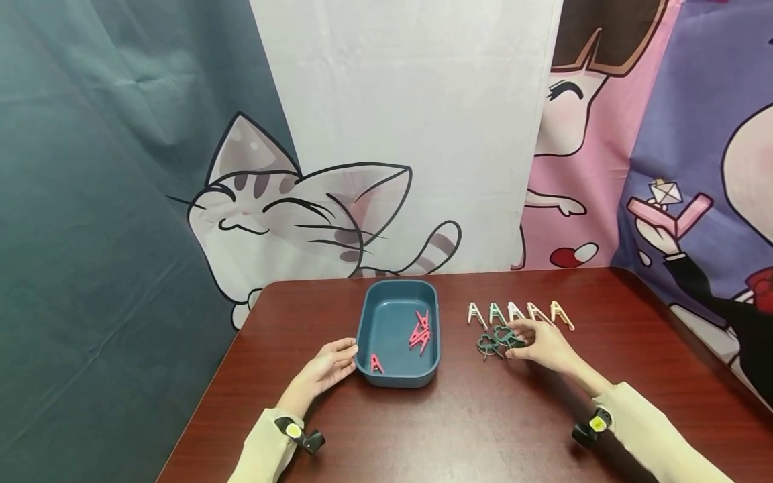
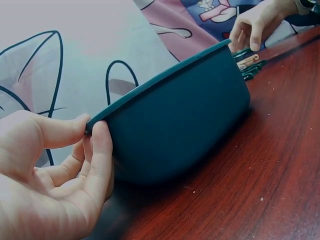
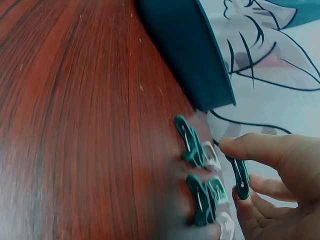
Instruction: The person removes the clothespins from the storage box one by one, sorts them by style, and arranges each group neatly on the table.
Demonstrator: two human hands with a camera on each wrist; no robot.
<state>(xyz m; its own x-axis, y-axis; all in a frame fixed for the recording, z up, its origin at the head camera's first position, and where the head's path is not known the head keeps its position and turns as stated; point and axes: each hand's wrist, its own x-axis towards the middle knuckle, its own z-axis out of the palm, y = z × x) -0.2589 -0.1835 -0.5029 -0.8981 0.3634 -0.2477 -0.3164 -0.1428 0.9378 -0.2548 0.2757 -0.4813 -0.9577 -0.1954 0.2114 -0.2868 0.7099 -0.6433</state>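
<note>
In the head view, a blue-green plastic tray [image 1: 395, 382] is steadied at its near left edge by the left hand [image 1: 329, 365]. To the right of that hand, inside the tray, three pink clothespins [image 1: 423, 337] are clustered, and a single pink clothespin [image 1: 376, 363] is seen closer to the fingers. On the brown wooden table [image 1: 477, 422], dark green clothespins [image 1: 488, 346] are set just left of the right hand's [image 1: 540, 345] fingertips. Beyond that hand, a row is formed by a white clothespin [image 1: 476, 314], a pale green one, a second white one, a beige one and a yellow clothespin [image 1: 561, 315].

In the left wrist view, the tray's rim is pinched between the left hand's thumb and fingers. The right hand is seen past the tray's far end, above the clothespins.

In the right wrist view, a dark green clothespin in the grip [image 3: 241, 180] is clamped between the right hand's thumb and fingertips. Two more dark green clothespins are left lying on the table beside that hand, with paler ones just behind them. The tray is seen farther off, beyond the thumb.
</note>
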